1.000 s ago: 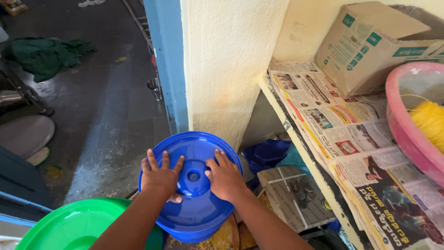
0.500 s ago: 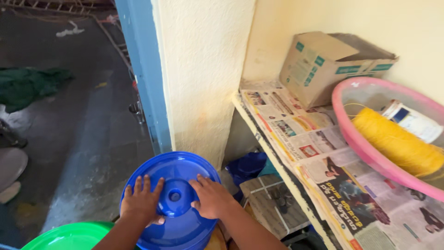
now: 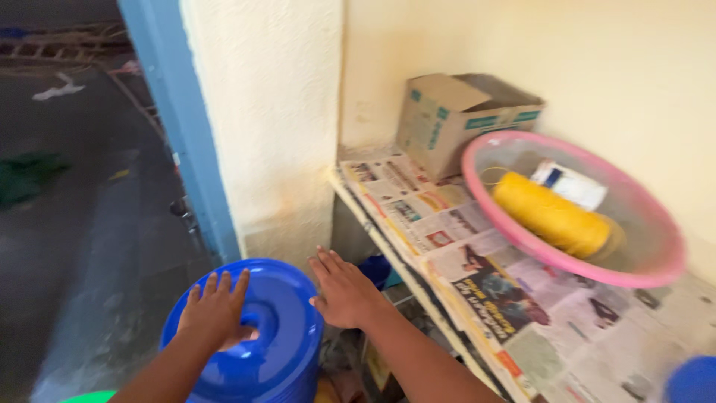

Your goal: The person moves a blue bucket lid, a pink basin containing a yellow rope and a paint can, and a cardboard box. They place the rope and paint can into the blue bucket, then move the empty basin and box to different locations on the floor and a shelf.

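From the head view, one round blue plastic lid [image 3: 257,336] sits on a blue container low beside the cream wall pillar [image 3: 261,112]. The left hand [image 3: 216,312] lies flat on the lid, fingers [image 3: 224,283] spread, gripping nothing. The right hand [image 3: 345,292] rests at the lid's right rim, fingers released and extended. On the newspaper-covered shelf [image 3: 477,269] stand one pink plastic basin [image 3: 656,246] holding one yellow twine spool [image 3: 552,214], and one cardboard box [image 3: 455,119] at the back corner.

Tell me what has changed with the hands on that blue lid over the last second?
The right hand has slid off the blue lid to its right edge, fingers spread. The left hand stays flat on the lid. The view has swung right, showing more of the pink basin.
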